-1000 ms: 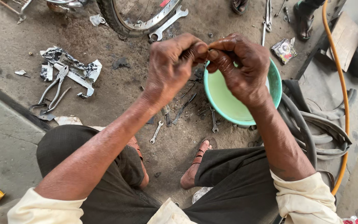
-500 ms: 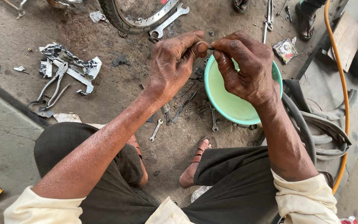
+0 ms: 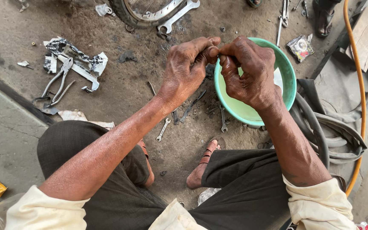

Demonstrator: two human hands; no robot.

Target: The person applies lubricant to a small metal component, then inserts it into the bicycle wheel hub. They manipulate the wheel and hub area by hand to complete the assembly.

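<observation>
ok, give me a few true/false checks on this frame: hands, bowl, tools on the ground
1. Both hands meet above the green bowl, fingertips pinched together. True: left hand and right hand touch at the fingertips; what they pinch is too small to tell.
2. The bowl is red. False: it is light green.
3. Pliers lie on the ground to the person's left. True.
4. The orange hose runs along the left side. False: it runs down the right.
5. The person is barefoot. False: a sandal shows.

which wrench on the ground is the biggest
The large silver open-ended wrench lying against the bicycle wheel at top; the small wrenches near the feet are much shorter.
</observation>
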